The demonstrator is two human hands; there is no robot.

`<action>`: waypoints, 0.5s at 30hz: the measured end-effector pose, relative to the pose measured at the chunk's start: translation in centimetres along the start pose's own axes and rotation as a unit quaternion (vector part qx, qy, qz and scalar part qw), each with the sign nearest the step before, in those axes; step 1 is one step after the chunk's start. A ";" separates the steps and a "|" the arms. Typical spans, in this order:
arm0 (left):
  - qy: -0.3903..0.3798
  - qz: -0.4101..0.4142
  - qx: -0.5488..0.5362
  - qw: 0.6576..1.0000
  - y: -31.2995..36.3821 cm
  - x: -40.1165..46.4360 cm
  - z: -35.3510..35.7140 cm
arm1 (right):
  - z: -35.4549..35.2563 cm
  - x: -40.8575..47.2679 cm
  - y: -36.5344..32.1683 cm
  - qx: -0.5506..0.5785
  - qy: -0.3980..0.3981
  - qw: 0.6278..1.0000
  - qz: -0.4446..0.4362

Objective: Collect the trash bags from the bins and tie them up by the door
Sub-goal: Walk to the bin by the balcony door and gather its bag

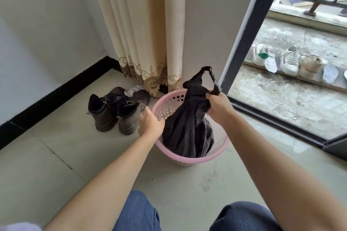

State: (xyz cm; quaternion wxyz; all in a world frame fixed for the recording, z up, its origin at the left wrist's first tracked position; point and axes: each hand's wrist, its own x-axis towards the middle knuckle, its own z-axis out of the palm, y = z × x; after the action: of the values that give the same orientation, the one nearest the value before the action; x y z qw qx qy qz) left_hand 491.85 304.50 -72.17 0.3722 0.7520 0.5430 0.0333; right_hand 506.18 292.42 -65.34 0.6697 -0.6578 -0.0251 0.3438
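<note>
Black trash bag [187, 127], one pink bin [189, 158], two boots [114, 114]

Head camera looks steeply down, close above the floor [56, 155].

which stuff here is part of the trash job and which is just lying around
Part of the job: black plastic trash bag; round pink plastic bin; right hand gripping the bag; left hand.

Just lying about: dark ankle boots; white sneakers; beige curtain.
</note>
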 end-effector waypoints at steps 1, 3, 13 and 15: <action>-0.054 -0.074 -0.054 0.994 -1.4 0.5 1.1 | -0.1 -0.3 -0.4 0.066 -0.005 0.998 0.023; -0.119 -0.167 -0.176 0.963 -3.4 0.9 2.9 | -0.4 -0.8 -0.8 0.145 -0.027 0.988 0.050; -0.105 -0.204 -0.305 0.924 -4.1 1.1 6.3 | -2.2 -4.9 -5.3 0.314 -0.108 0.943 -0.026; -0.096 -0.207 -0.312 0.922 -4.3 1.9 7.4 | -2.6 -6.1 -7.8 0.347 -0.115 0.928 -0.073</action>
State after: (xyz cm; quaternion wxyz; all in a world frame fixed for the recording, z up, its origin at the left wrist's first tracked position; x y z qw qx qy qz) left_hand 492.57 302.83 -80.75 0.6368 0.4680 0.6106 0.0510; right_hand 506.13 288.02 -56.13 0.8722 -0.3361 -0.0293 0.3541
